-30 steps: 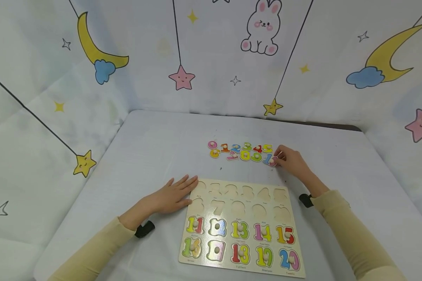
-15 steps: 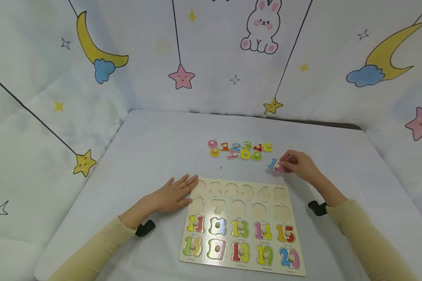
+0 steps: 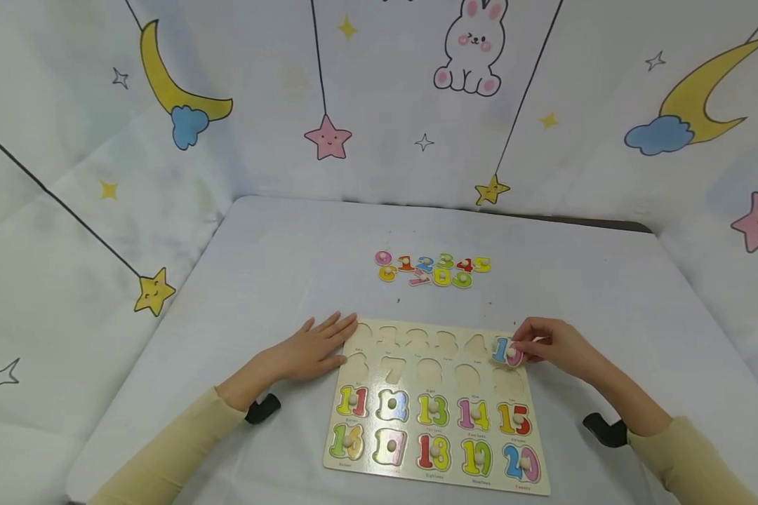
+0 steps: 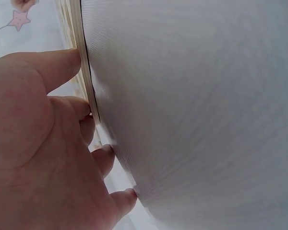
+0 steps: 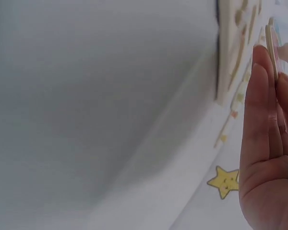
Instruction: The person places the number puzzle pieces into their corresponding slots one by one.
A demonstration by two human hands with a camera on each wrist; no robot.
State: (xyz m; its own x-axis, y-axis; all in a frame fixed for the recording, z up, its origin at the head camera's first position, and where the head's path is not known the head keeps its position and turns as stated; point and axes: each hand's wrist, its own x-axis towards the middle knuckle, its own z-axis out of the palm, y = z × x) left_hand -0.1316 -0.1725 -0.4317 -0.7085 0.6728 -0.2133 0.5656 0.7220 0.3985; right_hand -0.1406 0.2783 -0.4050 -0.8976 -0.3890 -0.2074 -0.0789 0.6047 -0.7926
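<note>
Between thumb and fingers my right hand [image 3: 559,344] pinches the wooden number 10 puzzle piece [image 3: 501,349], blue and pink with a round knob. In the head view the piece overlaps the board's upper right corner; the right wrist view shows the piece [image 5: 272,45] edge-on, raised off the board. The pale wooden number puzzle board [image 3: 413,408] has pieces 11 to 20 seated in its two near rows, while the two far rows show bare recesses. With fingers spread, my left hand [image 3: 309,354] rests at the board's upper left corner, fingertips at its edge [image 4: 89,81].
Beyond the board, loose number pieces 0 to 9 lie in two rows, among them the pink 0 [image 3: 383,258] and yellow 5 [image 3: 482,264]. A white cloth covers the table [image 3: 278,266]. A printed curtain [image 3: 379,77] stands behind it.
My right hand has lifted the number 10 piece from the end of the loose rows and brought it nearer, over the board's upper right corner. The left hand has stayed in place.
</note>
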